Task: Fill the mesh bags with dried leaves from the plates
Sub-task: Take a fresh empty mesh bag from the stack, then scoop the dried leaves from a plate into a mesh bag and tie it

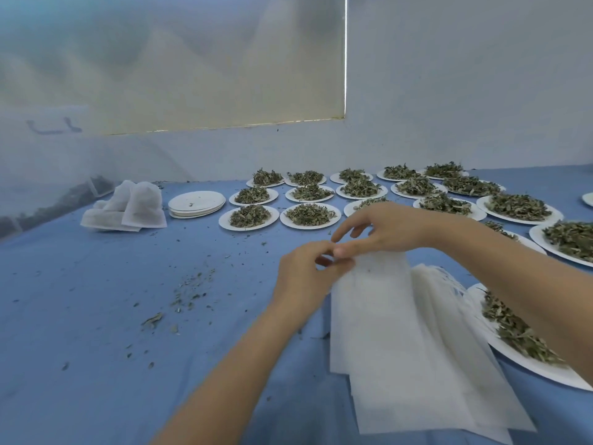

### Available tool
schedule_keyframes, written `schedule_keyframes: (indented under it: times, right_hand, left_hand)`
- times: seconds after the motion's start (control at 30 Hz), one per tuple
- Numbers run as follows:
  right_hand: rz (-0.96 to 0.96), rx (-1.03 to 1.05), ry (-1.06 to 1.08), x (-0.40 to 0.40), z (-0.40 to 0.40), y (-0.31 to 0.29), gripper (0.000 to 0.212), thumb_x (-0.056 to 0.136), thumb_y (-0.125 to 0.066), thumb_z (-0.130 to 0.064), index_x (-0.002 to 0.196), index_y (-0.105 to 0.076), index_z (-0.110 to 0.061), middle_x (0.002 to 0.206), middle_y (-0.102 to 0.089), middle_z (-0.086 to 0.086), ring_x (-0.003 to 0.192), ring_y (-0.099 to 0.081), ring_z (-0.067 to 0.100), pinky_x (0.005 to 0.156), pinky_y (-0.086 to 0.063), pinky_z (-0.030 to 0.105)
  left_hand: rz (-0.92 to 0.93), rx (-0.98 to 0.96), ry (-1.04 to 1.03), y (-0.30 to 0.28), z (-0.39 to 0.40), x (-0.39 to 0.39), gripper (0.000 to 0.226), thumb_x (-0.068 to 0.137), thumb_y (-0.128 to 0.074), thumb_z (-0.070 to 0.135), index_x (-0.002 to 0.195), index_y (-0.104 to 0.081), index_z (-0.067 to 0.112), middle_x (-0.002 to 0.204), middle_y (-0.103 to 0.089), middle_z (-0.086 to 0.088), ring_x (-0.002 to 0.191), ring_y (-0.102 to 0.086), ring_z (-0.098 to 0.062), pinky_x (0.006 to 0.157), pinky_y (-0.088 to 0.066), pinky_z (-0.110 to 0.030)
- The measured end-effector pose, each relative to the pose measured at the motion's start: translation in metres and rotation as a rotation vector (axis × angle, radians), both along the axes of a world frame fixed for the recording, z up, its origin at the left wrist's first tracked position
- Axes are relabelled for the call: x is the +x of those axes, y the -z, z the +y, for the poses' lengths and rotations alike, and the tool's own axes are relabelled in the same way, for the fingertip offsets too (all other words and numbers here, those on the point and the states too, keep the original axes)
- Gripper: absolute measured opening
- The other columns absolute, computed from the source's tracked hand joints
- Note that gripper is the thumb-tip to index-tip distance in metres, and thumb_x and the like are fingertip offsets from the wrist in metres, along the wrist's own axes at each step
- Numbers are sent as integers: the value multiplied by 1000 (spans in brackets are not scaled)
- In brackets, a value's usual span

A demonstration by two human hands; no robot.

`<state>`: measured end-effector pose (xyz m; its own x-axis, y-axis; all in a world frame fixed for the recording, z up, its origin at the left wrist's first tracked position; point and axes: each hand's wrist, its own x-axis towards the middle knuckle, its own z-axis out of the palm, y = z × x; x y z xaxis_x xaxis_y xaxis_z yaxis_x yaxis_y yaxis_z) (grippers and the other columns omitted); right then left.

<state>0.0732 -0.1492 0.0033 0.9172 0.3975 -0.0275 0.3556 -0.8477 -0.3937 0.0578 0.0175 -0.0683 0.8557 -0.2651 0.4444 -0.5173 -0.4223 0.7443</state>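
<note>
My left hand [308,271] and my right hand [388,229] meet above the blue cloth and pinch the top edge of a flat white mesh bag [375,309]. The bag hangs down from my fingers onto a stack of empty mesh bags [426,380] lying in front of me. A white plate of dried leaves [513,329] sits just right of the stack, partly under my right forearm. Several more plates of dried leaves [309,215] stand in rows further back.
A pile of filled mesh bags [128,207] lies at the back left, next to a stack of empty white plates [196,203]. Leaf crumbs [189,290] are scattered on the blue cloth [96,316]. A white wall runs behind the table.
</note>
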Motion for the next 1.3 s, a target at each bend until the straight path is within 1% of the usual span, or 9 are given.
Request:
schedule_keyframes:
  times: [0.17,0.27,0.4,0.5,0.6,0.77,0.97,1.17,1.3]
  right_hand:
    - [-159,227,15,-4,0,-5,38,65,-70,-62,83,-73,-28,71,-63,-6,68,-55,6,63,-37,27]
    - [-270,267,98,2,6,-8,19,67,-81,-39,77,-66,-31,75,-61,-1,73,-50,10,59,-33,19]
    - [-373,401,148,10,18,-8,33,65,-85,-28,79,-58,-41,73,-52,-10,68,-47,-3,58,-36,11]
    - [-454,430,96,15,27,-7,30,66,-85,-25,84,-62,-26,56,-49,0,52,-38,4,48,-29,11]
    - [-500,423,98,20,35,-10,26,65,-85,-27,75,-61,-29,65,-57,13,53,-36,5,49,-29,14]
    - [-524,420,146,25,41,-15,18,70,-81,-31,79,-68,-21,61,-54,-12,56,-46,-11,53,-34,6]
    - [-588,209,47,15,60,-24,31,76,-69,-50,89,-74,-22,93,-59,-4,87,-46,11,69,-34,20]
    - [-435,352,78,8,80,-48,10,75,-76,-32,79,-74,-23,77,-69,-11,73,-60,0,64,-43,11]
    - [-378,260,158,9,91,-51,22,77,-70,-36,83,-75,-16,71,-65,1,66,-51,16,56,-36,24]
  left_hand:
    - [91,-235,-80,-29,9,16,7,82,-68,24,81,-63,28,86,-69,7,83,-65,-13,81,-53,-34]
    - [155,-315,-99,-44,14,22,14,80,-70,22,92,-64,19,91,-70,-1,88,-66,-18,85,-53,-43]
    - [238,-403,-52,-63,22,26,26,65,-72,35,85,-65,19,89,-68,2,92,-65,-19,88,-51,-45]
    - [157,-351,-112,-69,24,31,41,59,-77,52,83,-67,20,81,-68,11,83,-64,-4,76,-52,-29]
    - [-2,-322,-225,-69,28,37,11,75,-74,31,73,-66,25,68,-65,14,64,-60,4,67,-50,-23]
    - [-21,-306,-123,-69,44,43,15,83,-68,17,79,-63,30,75,-63,13,72,-60,-7,73,-49,-23]
    - [-102,-317,-154,-74,59,42,25,75,-75,17,88,-61,32,74,-70,13,80,-63,-6,74,-49,-21]
    - [-186,-327,-194,-90,70,41,25,74,-77,24,84,-59,38,66,-69,15,69,-62,3,59,-42,-6]
    - [-207,-266,-188,-93,75,42,19,85,-66,23,92,-58,39,67,-68,23,75,-61,6,64,-42,-7]
